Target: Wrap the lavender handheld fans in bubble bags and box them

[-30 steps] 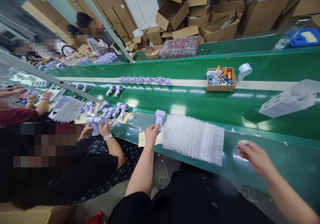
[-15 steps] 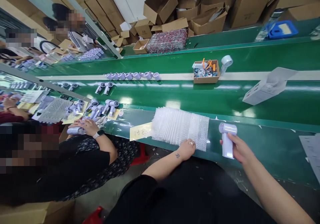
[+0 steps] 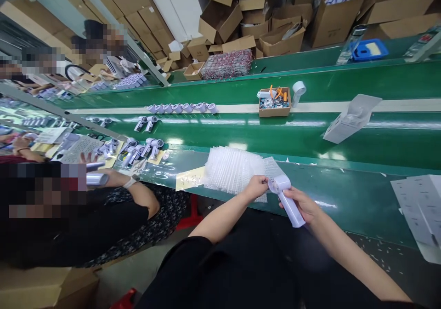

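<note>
My right hand (image 3: 303, 204) is wrapped round the handle of a white and pale-lilac handheld fan (image 3: 291, 208), held tilted above the table's near edge. The fan's round head points toward my left hand (image 3: 257, 187). My left fingers are pinched together at the rim of the fan head; what lies between them, if anything, is hidden. Beneath and behind that hand, a fanned-out stack of clear bubble-wrap bags (image 3: 230, 168) lies on the green table, its right end partly covered by the hand and fan.
A handwritten yellow card (image 3: 190, 179) lies left of the bags. Beyond are a conveyor (image 3: 220, 132), a small carton of parts (image 3: 274, 112), a standing fan (image 3: 298, 90) and a white box (image 3: 349, 120). White sheets (image 3: 418, 208) lie at right. A co-worker sits at left near several fans (image 3: 155, 143).
My right hand has brought the fan leftward and tilted it, its head now toward my left hand. My left hand has left the bags' lower edge and risen to the fan head.
</note>
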Tool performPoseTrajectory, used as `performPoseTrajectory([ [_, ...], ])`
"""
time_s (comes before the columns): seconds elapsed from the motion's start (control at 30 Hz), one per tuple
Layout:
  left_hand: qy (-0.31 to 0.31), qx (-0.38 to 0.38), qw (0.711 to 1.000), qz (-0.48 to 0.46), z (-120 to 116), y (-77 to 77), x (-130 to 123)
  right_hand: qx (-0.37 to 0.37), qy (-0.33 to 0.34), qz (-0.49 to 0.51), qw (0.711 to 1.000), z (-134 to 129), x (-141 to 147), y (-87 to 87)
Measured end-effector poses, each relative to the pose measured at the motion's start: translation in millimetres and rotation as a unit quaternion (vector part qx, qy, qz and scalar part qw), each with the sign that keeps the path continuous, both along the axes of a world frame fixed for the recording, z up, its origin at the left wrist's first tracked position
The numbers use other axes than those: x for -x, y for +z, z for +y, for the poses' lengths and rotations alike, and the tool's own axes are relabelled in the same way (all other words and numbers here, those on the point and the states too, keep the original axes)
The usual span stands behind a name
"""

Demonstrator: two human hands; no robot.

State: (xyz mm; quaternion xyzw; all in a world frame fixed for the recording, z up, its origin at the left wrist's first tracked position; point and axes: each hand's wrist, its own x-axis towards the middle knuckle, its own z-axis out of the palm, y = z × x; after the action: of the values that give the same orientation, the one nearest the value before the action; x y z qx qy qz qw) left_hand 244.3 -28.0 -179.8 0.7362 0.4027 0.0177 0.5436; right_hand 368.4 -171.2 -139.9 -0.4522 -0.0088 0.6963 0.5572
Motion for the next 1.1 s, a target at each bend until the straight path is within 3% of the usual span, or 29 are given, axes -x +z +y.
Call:
performPoseTrajectory([
  [0.17,0.081,0.008,0.994,-0.068,-4.4,21.3,0.5,0.029,0.023,-0.052,0.998,-3.4,-1.1,-4.5],
  [0.37,-0.002,-0.15,0.967,-0.208,-9.0,42.1,5.6,0.033,-0.032,-0.072,0.996,0.8,2.0,10.7],
  [0.5,0.001,-0.143,0.971,-0.19,-13.5,43.1,7.2,0.034,-0.059,-0.088,0.994,5.4,2.9,17.3],
  [0.6,-0.055,-0.203,0.96,-0.185,-14.8,46.2,2.0,0.05,-0.079,-0.095,0.991,9.4,5.1,18.6],
  [0.7,-0.177,-0.314,0.913,-0.189,-9.7,51.2,-2.2,0.062,-0.085,-0.079,0.991,12.5,5.7,19.1],
  [0.8,-0.309,-0.345,0.867,-0.184,-4.0,49.1,1.1,0.059,-0.109,-0.05,0.991,13.0,4.2,18.2],
  [0.87,-0.298,-0.342,0.877,-0.159,-3.5,43.1,4.3,0.065,-0.148,-0.05,0.986,13.2,3.9,16.2],
  [0.97,-0.22,-0.344,0.907,-0.103,-7.8,35.3,3.3,0.097,-0.201,-0.053,0.973,14.5,6.5,10.9],
  [1.1,-0.287,-0.33,0.894,-0.101,-13.3,37.4,-5.4,0.123,-0.231,-0.051,0.964,10.5,14.3,-0.4],
])
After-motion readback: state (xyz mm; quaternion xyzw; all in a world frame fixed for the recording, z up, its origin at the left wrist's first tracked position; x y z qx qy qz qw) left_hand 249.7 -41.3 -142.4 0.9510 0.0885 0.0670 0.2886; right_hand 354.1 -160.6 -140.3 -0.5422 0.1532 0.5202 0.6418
